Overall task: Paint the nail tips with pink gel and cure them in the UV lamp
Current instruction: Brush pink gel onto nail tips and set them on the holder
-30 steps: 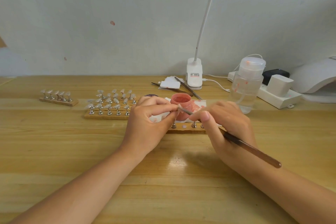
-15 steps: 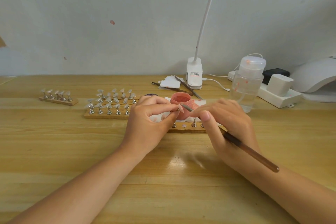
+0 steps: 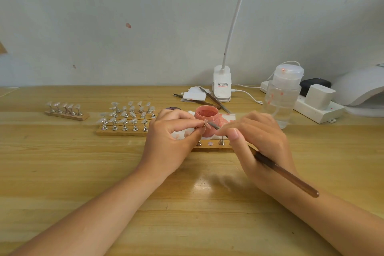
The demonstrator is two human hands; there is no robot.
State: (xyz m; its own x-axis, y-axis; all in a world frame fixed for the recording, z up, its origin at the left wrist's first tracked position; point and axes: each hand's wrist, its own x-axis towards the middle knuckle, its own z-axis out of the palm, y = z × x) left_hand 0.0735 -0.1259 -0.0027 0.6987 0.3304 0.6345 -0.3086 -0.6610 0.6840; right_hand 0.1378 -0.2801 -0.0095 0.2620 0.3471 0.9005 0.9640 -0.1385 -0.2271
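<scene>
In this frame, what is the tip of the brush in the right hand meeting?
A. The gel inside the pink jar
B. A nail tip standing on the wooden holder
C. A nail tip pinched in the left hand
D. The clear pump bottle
C: the brush held by the right hand points its tip at the small nail tip pinched in the left hand, in front of the pink jar.

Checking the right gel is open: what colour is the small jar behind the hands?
Pink, the jar and the gel inside it alike; the head view shows it.
</scene>
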